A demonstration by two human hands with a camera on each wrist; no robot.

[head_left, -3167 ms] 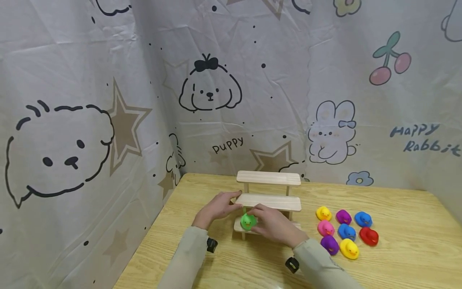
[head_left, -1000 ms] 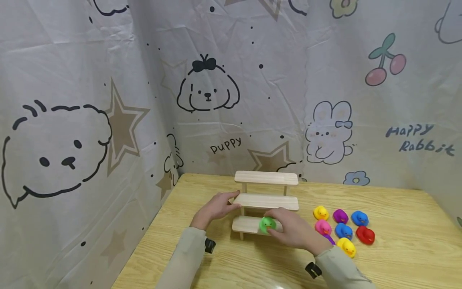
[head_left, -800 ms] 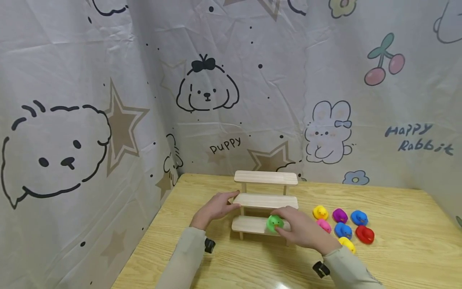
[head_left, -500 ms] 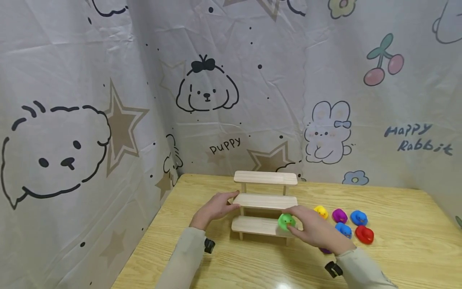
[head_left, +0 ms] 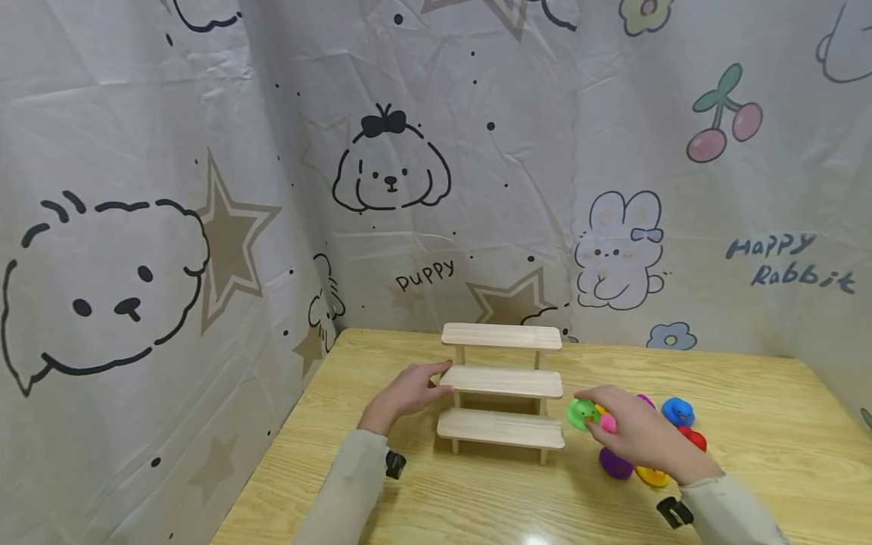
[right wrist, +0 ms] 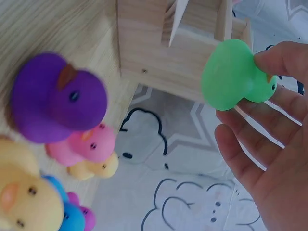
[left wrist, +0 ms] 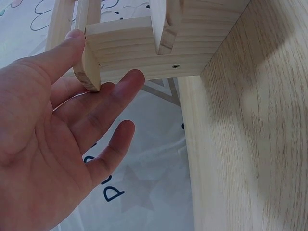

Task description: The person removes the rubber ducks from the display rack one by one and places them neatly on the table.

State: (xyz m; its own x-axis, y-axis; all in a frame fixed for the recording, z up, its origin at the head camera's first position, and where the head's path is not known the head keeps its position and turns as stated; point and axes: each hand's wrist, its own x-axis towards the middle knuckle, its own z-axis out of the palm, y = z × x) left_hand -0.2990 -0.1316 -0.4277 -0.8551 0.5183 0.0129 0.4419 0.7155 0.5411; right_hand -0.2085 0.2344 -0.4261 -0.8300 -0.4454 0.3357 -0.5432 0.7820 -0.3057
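Note:
My right hand (head_left: pixel 636 428) pinches a green rubber duck (head_left: pixel 583 414) between thumb and fingers, in the air just right of the wooden shelf. In the right wrist view the green duck (right wrist: pixel 231 77) is tilted, apart from the shelf's side panel. My left hand (head_left: pixel 409 397) grips the left end of the middle board of the three-tier wooden shelf (head_left: pixel 500 429). Seen from the left wrist, the thumb lies on one face of that board (left wrist: pixel 89 67) and fingers are behind it. No ducks stand on the shelf's boards.
Right of the shelf, several rubber ducks sit on the wooden table (head_left: pixel 409 507): purple (head_left: pixel 616 463), yellow (head_left: pixel 652 476), red (head_left: pixel 693 437), blue (head_left: pixel 677 412) and pink (right wrist: pixel 91 144). My right hand partly hides the group. A patterned cloth (head_left: pixel 422 250) hangs behind the table.
My right hand has carried the green duck rightward, from the left end of the lowest board, along it and past the shelf's right end. The left hand has kept its hold on the shelf.

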